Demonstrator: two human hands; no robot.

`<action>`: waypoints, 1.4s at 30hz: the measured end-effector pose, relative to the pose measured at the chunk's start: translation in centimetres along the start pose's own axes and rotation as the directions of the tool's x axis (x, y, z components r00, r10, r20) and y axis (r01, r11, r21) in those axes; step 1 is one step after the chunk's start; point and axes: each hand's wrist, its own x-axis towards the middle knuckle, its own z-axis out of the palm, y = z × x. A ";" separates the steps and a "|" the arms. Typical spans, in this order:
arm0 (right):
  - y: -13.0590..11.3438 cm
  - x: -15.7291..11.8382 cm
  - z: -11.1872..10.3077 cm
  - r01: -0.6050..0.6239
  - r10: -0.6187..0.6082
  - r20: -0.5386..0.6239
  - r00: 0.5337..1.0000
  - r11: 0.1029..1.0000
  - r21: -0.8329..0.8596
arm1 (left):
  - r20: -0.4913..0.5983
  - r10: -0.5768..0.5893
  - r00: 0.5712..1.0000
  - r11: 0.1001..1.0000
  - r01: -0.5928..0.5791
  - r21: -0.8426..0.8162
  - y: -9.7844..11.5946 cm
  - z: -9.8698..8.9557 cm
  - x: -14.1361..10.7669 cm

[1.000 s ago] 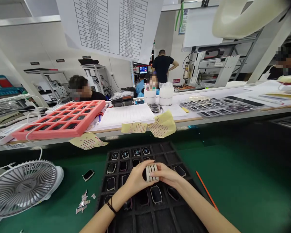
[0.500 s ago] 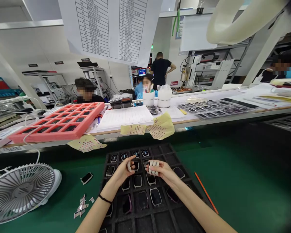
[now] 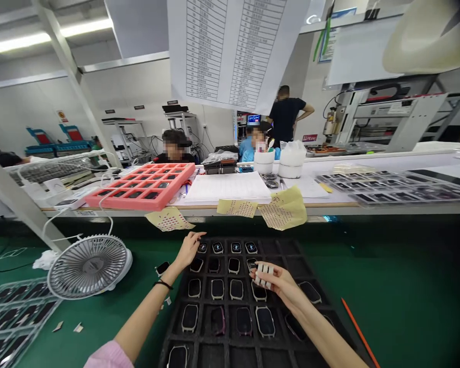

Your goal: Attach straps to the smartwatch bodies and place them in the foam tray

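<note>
My left hand point(image 3: 187, 251) is at the back left corner of a black foam tray point(image 3: 211, 352), fingers stretched out beside a lit smartwatch point(image 3: 202, 248). Nothing shows in its fingers. Closed around several small white blocks point(image 3: 264, 276) in a row, my right hand point(image 3: 281, 282) hovers above the middle of the tray, over a watch point(image 3: 259, 292). Watch bodies without straps sit in many of the tray's compartments. Those in the back row have lit screens; the others look dark. One more watch point(image 3: 163, 268) lies on the green mat, partly behind my left forearm.
A grey fan point(image 3: 92, 268) stands left, near a clear tray of dark parts point(image 3: 19, 317). An orange stick point(image 3: 358, 329) lies right. The shelf ahead holds a pink foam tray point(image 3: 141, 186), papers point(image 3: 228, 187) and white tubs point(image 3: 290, 166). People are beyond it.
My left hand has moved from the tray's middle to its back left corner; the small white piece in its fingers no longer shows. My right hand keeps its blocks. The view has turned left.
</note>
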 end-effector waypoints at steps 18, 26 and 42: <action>0.0 -0.2 0.2 0.016 -0.016 0.009 1.000 1.000 0.014 | 0.304 0.143 0.942 0.577 -0.329 0.747 -2.5 -3.0 -1.6; -0.2 -0.4 0.2 0.028 -0.028 0.002 1.000 0.999 0.019 | 0.333 0.170 0.927 0.501 -0.372 0.781 -0.5 0.8 0.5; 0.1 -0.4 -0.1 0.021 -0.021 0.066 0.998 1.000 0.002 | 0.465 0.183 0.866 0.359 -0.499 0.789 0.6 2.1 0.4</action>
